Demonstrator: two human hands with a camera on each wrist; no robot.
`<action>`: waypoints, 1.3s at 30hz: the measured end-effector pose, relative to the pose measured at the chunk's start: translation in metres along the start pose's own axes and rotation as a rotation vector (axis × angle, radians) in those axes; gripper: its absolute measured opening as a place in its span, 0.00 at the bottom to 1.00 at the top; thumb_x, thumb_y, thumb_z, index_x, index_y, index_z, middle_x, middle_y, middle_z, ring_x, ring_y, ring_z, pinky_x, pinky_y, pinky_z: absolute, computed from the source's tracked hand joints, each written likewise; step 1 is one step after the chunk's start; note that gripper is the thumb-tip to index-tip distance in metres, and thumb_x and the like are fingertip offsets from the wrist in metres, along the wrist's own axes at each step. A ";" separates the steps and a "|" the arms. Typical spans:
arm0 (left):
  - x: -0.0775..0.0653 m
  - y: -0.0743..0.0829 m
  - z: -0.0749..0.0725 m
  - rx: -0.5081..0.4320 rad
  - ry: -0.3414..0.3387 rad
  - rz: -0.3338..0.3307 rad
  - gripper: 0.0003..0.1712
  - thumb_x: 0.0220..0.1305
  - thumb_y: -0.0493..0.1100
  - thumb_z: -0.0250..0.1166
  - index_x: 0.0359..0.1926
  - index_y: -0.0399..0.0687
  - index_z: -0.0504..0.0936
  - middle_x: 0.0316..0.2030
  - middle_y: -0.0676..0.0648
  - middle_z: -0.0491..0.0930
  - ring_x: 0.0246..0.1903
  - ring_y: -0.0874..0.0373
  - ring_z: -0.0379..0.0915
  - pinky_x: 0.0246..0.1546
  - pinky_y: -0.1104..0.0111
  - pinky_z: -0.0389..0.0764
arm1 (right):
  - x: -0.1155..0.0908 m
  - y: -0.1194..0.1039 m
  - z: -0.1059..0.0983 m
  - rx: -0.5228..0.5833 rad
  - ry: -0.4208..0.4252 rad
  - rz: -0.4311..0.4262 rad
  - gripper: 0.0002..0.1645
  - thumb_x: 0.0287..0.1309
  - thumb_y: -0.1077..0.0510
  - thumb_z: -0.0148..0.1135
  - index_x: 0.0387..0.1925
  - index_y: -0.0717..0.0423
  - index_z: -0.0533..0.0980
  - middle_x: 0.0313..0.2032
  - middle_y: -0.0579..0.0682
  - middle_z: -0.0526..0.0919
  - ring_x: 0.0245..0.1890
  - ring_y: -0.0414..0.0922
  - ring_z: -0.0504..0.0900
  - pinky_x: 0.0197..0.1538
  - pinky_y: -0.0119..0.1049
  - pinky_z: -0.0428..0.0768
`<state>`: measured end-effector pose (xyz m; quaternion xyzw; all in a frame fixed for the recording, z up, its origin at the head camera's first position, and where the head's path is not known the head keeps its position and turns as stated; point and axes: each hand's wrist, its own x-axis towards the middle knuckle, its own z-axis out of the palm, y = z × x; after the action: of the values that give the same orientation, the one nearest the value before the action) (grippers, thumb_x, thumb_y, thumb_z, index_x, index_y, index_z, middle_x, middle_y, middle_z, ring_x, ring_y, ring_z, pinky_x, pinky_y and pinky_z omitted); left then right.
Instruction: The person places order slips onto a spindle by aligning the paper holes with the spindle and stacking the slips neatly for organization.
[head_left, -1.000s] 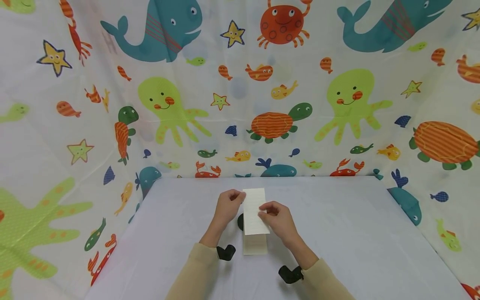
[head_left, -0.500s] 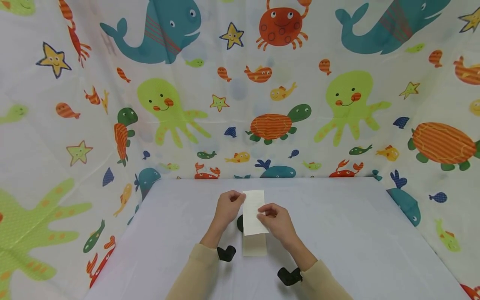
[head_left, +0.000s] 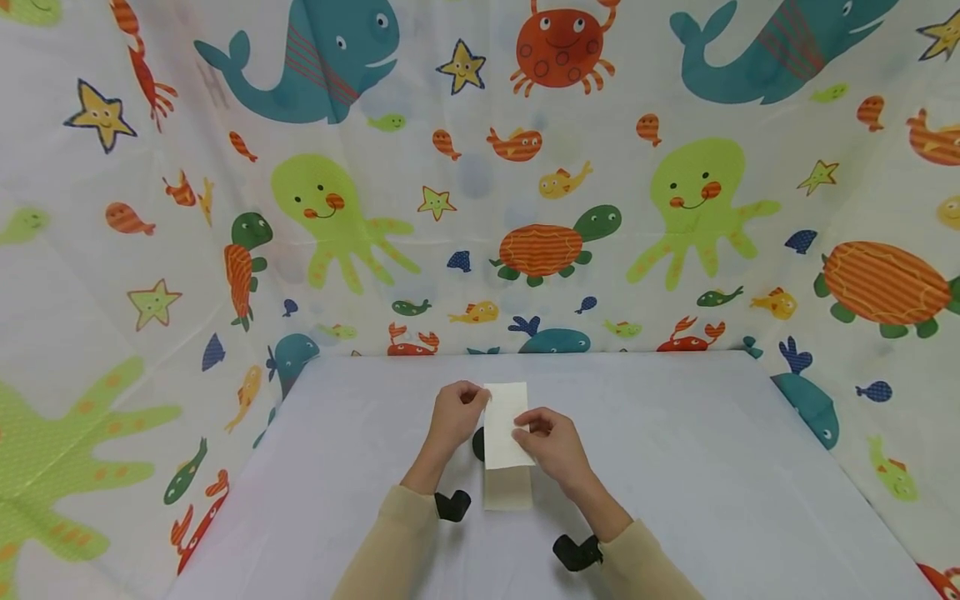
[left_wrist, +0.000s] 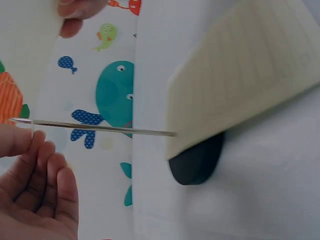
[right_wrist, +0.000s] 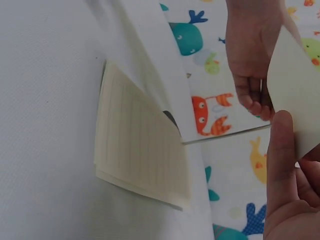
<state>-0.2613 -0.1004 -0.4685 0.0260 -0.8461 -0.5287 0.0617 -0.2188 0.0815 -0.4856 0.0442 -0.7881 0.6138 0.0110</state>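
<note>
A pale paper sheet [head_left: 504, 433] is held raised between both hands. My left hand [head_left: 455, 414] pinches its far left corner, close to the tip of a thin metal spike [left_wrist: 100, 127]. The tip appears to poke through the sheet there. On the sheet's right edge, my right hand [head_left: 557, 442] has its thumb and fingers pinching the paper. Below lies a small stack of ruled sheets [right_wrist: 140, 145], with the spike rising from it. A round black base [left_wrist: 197, 162] shows partly from under the stack; the rest of the base is hidden.
A white cloth covers the table [head_left: 675, 467]. Behind and along the sides hangs a curtain [head_left: 480, 225] printed with sea animals. Black wrist cameras sit on the left wrist [head_left: 452, 506] and the right wrist [head_left: 577, 552].
</note>
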 end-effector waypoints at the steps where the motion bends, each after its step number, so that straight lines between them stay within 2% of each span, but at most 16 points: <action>1: -0.001 -0.003 0.001 0.014 -0.004 -0.010 0.11 0.70 0.46 0.64 0.40 0.41 0.86 0.33 0.47 0.80 0.35 0.53 0.73 0.36 0.64 0.77 | -0.001 0.001 0.001 -0.006 -0.007 0.002 0.08 0.59 0.61 0.71 0.41 0.58 0.83 0.36 0.51 0.78 0.37 0.46 0.73 0.35 0.32 0.74; 7: -0.001 -0.024 0.008 0.050 -0.027 -0.037 0.10 0.70 0.44 0.64 0.40 0.41 0.86 0.32 0.48 0.80 0.34 0.55 0.73 0.34 0.65 0.77 | -0.002 0.012 0.005 -0.046 -0.036 0.023 0.08 0.58 0.62 0.71 0.40 0.59 0.83 0.34 0.51 0.76 0.35 0.46 0.72 0.33 0.33 0.72; 11: -0.002 -0.026 0.010 0.055 -0.034 -0.034 0.10 0.70 0.44 0.64 0.40 0.41 0.86 0.32 0.48 0.80 0.34 0.54 0.73 0.33 0.65 0.77 | -0.002 0.016 0.006 -0.064 -0.031 0.025 0.07 0.57 0.63 0.71 0.39 0.59 0.83 0.33 0.50 0.75 0.34 0.46 0.72 0.34 0.34 0.72; 17: -0.004 -0.029 0.013 0.069 -0.035 -0.070 0.10 0.70 0.43 0.65 0.39 0.40 0.85 0.32 0.47 0.79 0.33 0.54 0.73 0.33 0.65 0.77 | -0.003 0.019 0.007 -0.104 -0.036 0.021 0.07 0.57 0.63 0.71 0.38 0.59 0.83 0.31 0.49 0.75 0.32 0.44 0.72 0.33 0.33 0.72; 26: -0.005 -0.040 0.018 0.086 -0.029 -0.018 0.07 0.67 0.41 0.66 0.36 0.40 0.84 0.29 0.48 0.78 0.31 0.56 0.72 0.31 0.65 0.76 | -0.006 0.026 0.008 -0.182 -0.069 -0.035 0.07 0.55 0.65 0.72 0.36 0.59 0.82 0.26 0.47 0.75 0.28 0.42 0.72 0.27 0.31 0.71; 32: -0.006 -0.045 0.019 0.102 -0.031 -0.014 0.07 0.66 0.40 0.66 0.34 0.40 0.84 0.27 0.48 0.78 0.29 0.56 0.72 0.29 0.66 0.75 | -0.009 0.030 0.008 -0.253 -0.095 -0.076 0.07 0.53 0.66 0.71 0.35 0.59 0.81 0.27 0.46 0.77 0.29 0.42 0.73 0.30 0.34 0.73; 39: -0.005 -0.054 0.022 0.157 -0.025 0.026 0.06 0.64 0.39 0.67 0.32 0.40 0.83 0.26 0.49 0.78 0.27 0.57 0.72 0.28 0.66 0.75 | -0.010 0.036 0.008 -0.316 -0.135 -0.106 0.06 0.53 0.67 0.70 0.34 0.59 0.81 0.24 0.44 0.75 0.25 0.40 0.71 0.26 0.32 0.71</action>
<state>-0.2603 -0.1043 -0.5268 0.0134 -0.8860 -0.4601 0.0558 -0.2115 0.0827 -0.5232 0.1245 -0.8702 0.4767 -0.0026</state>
